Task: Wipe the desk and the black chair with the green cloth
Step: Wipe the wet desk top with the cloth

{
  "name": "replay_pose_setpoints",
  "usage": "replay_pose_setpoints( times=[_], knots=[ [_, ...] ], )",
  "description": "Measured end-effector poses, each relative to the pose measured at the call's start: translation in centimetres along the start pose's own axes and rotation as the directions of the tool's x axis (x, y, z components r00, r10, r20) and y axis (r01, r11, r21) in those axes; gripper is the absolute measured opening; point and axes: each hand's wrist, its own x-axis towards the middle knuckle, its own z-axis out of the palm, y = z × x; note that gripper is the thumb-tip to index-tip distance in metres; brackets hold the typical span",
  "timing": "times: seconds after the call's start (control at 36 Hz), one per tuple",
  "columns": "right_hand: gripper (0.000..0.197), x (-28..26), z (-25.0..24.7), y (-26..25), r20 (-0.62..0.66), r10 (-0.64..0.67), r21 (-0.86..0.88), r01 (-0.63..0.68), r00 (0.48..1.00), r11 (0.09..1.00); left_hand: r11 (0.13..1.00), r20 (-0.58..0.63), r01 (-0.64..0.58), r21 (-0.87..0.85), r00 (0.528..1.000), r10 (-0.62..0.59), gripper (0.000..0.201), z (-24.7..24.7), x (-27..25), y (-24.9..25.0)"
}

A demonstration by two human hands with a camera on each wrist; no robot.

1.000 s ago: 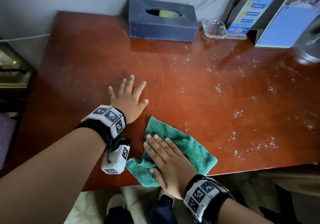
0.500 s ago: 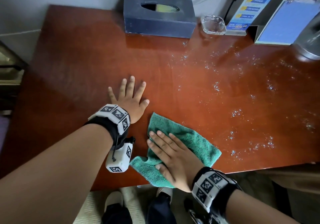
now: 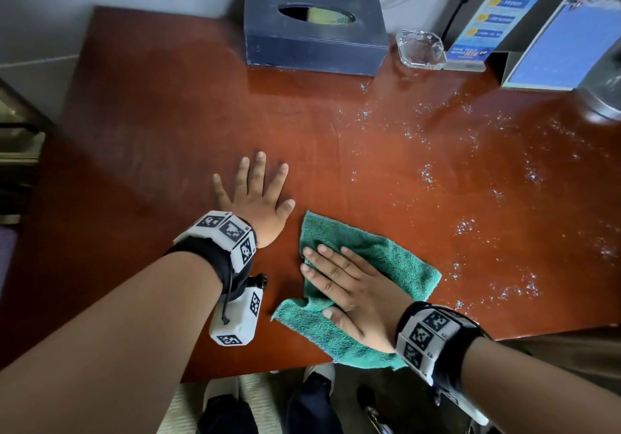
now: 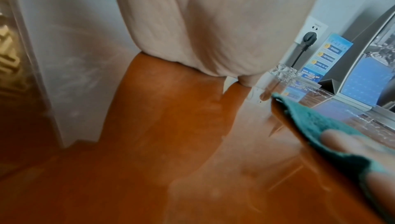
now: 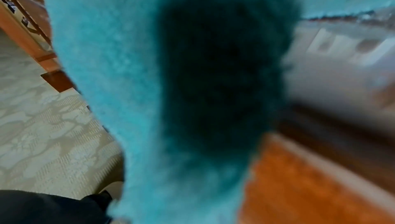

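Green cloth (image 3: 386, 265), fluffy terry, under flat R hand (image 3: 349, 299) on glossy desk (image 3: 168, 114).

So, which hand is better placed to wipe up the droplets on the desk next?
Probably the right hand. It lies flat on the green cloth, with the droplets just beyond the cloth on that side. The left hand rests bare on a dry part of the desk, farther from them.

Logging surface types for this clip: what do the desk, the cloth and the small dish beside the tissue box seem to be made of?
Desk: reddish wood or veneer, glossy lacquer; it mirrors the tissue box and droplets bead on it.
Cloth: green terry or microfibre; fuzzy looped pile.
Dish: clear faceted glass, possibly plastic; see-through with bright glints.
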Motion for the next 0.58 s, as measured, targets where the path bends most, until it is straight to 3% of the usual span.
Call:
replay_pose_setpoints(
  times=[0.58],
  knots=[
    [0.059, 5.6, -1.9, 4.7, 0.025, -0.074, -0.009, 0.074, 0.997, 0.997, 0.999, 0.074, -0.013, -0.031, 0.997, 0.015, 0.057, -0.3, 0.3, -0.2]
  ],
)
